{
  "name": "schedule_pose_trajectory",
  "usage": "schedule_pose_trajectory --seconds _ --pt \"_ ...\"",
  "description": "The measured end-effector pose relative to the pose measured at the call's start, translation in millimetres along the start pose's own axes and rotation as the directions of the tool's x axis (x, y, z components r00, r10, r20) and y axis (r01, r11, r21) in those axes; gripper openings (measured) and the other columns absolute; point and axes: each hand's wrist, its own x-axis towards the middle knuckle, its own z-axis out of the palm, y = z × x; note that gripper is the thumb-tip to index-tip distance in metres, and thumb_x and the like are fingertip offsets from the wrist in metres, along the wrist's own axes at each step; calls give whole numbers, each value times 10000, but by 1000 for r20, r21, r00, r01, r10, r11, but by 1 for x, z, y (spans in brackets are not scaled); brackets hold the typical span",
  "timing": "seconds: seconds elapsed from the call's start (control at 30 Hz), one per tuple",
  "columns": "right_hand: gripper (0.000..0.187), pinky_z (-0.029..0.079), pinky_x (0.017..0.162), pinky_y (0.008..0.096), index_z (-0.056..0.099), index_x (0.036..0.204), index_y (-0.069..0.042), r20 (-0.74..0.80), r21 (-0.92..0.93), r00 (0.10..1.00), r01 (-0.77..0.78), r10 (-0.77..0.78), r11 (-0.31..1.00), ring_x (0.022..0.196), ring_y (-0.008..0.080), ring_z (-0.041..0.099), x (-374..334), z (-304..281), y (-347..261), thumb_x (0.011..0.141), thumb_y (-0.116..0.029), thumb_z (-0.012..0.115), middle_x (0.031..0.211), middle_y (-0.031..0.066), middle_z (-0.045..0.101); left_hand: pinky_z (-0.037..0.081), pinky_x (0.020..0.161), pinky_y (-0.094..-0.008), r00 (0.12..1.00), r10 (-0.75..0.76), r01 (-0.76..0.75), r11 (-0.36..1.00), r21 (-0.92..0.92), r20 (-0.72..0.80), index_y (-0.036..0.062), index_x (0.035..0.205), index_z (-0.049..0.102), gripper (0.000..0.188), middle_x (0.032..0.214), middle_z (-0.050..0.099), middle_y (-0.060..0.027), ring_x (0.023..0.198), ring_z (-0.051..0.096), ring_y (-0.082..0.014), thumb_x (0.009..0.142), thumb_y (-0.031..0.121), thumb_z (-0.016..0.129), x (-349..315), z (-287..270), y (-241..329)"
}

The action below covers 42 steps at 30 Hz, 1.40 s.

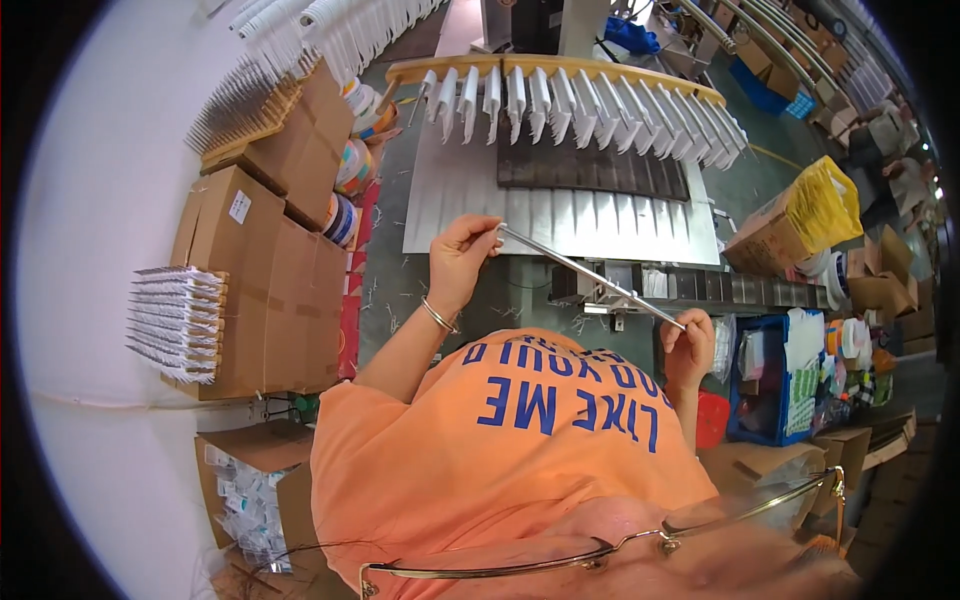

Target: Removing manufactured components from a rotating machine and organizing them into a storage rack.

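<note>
I hold a long thin metal rod (590,277) between both hands, slanting from upper left to lower right in front of my orange shirt. My left hand (462,252) pinches its upper end, with a bracelet at the wrist. At the lower end, my right hand (690,345) grips the rod. Beyond the rod, a curved wooden rack (455,68) carries a row of white flat pieces (580,105) hanging over a ribbed metal sheet (560,215).
Cardboard boxes (265,270) stack at the left, with bundles of white pieces (178,322) on them. A blue crate (770,385) of small items sits at the right beside a yellow-lined box (800,215). An open carton (250,480) lies at the lower left.
</note>
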Motion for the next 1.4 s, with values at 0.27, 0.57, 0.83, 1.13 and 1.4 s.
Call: schedule_pose_trajectory --seconds 0.27,0.57,0.83,1.13,1.4 --pt "171 356 475 233 506 832 -2 6 99 1000 10 -11 995 464 121 423 9 12 -4 835 -159 439 584 69 502 446 650 -218 968 212 -236 948 214 131 -8 1008 576 242 975 548 -42 808 536 -109 766 -21 576 11 11 14" --pt "206 378 498 235 530 873 8 216 238 976 -91 39 967 533 120 484 21 42 -9 848 -191 484 649 75 530 382 535 -274 770 -43 386 826 -411 636 40 927 462 279 767 515 -101 597 458 -162 920 314 409 8 8 28" --pt "323 430 717 277 525 963 22 451 13 884 130 -122 991 800 156 537 18 151 -5 890 -287 473 912 100 571 457 663 -350 371 -74 633 750 -194 926 -33 888 494 355 822 552 -177 716 547 -264 924 300 376 44 -1 59" --pt "155 453 586 323 615 857 60 278 -338 869 487 -409 806 646 238 579 -7 253 2 790 -72 568 768 165 611 486 617 -346 141 -109 728 685 -28 984 -41 917 513 359 815 573 -211 686 578 -267 910 305 419 100 -82 83" --pt "218 461 531 301 612 914 44 11 -620 783 494 -622 610 598 223 585 -44 282 -2 806 -126 529 714 154 603 496 638 -288 216 -99 -191 971 142 971 -17 923 577 176 796 611 -141 698 607 -213 751 -1 543 128 -148 143"
